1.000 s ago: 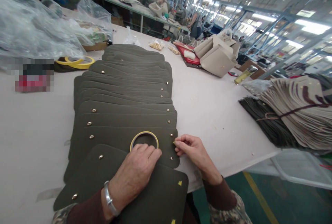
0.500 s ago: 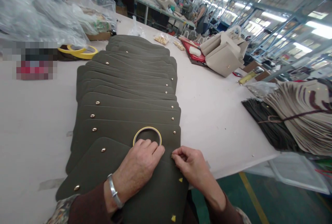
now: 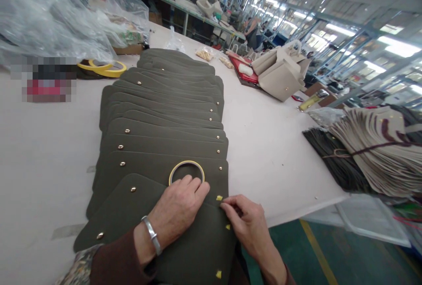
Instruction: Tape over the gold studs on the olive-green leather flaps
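Note:
My left hand point(image 3: 181, 208) is closed round the near side of a thin roll of yellow tape point(image 3: 187, 162), resting on a dark olive panel point(image 3: 132, 219). This panel lies slanted at the front of the overlapping row, with gold-coloured studs at its left. Small pieces of yellow tape point(image 3: 218, 274) sit along its right side. My right hand point(image 3: 247, 221) has thumb and forefinger pinched at the panel's right edge, beside the uppermost tape piece point(image 3: 219, 198). Whatever lies between those fingertips is hidden.
Behind my hands, overlapping olive panels point(image 3: 165, 120) run up the table. Larger tape rolls point(image 3: 110, 69) and clear plastic point(image 3: 56, 16) are at the left. To the right are a beige bag point(image 3: 277, 76) and a tied bundle of strips point(image 3: 372, 148). People work in the background.
My right hand has shifted slightly right and down, uncovering the uppermost yellow tape piece. My left hand keeps its hold on the tape roll. The view has turned a little.

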Demonstrator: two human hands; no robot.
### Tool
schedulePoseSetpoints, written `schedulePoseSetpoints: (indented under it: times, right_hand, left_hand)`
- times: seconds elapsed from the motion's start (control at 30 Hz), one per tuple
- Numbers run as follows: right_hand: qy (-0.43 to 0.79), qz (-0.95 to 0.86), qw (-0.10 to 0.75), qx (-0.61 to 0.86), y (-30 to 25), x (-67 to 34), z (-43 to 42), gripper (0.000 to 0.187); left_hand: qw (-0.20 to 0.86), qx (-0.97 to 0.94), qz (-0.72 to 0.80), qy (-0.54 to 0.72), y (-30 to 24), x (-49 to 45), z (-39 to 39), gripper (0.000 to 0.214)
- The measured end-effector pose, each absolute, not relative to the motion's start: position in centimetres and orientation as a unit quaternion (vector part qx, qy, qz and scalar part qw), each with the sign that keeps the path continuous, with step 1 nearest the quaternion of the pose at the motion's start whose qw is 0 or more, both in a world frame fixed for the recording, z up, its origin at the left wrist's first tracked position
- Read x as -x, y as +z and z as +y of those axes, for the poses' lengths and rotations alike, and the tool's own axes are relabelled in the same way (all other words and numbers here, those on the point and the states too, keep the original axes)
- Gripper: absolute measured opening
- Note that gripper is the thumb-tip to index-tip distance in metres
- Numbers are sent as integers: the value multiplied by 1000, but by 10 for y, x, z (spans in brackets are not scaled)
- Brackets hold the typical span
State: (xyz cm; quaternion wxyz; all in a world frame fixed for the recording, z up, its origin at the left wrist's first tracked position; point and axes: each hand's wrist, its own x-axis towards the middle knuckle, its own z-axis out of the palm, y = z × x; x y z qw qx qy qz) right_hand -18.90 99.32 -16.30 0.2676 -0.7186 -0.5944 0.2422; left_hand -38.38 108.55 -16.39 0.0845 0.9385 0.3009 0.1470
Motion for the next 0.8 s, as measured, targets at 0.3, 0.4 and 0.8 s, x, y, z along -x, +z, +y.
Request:
schedulePoseSetpoints:
  times: [0.3,0.4,0.8]
  right_hand:
    - [148,-618,233,737,-168,204,1005,15]
    - [175,-606,223,743,-162,203,1013,12]
    - [222,-630,411,620,-143,204,1035,15]
  left_hand:
    - [80,-941,283,166,-162,384,1085,14]
    - [50,-941,273,193,-158,387,1088,13]
    - [79,-903,245,345,-157,405,1111,28]
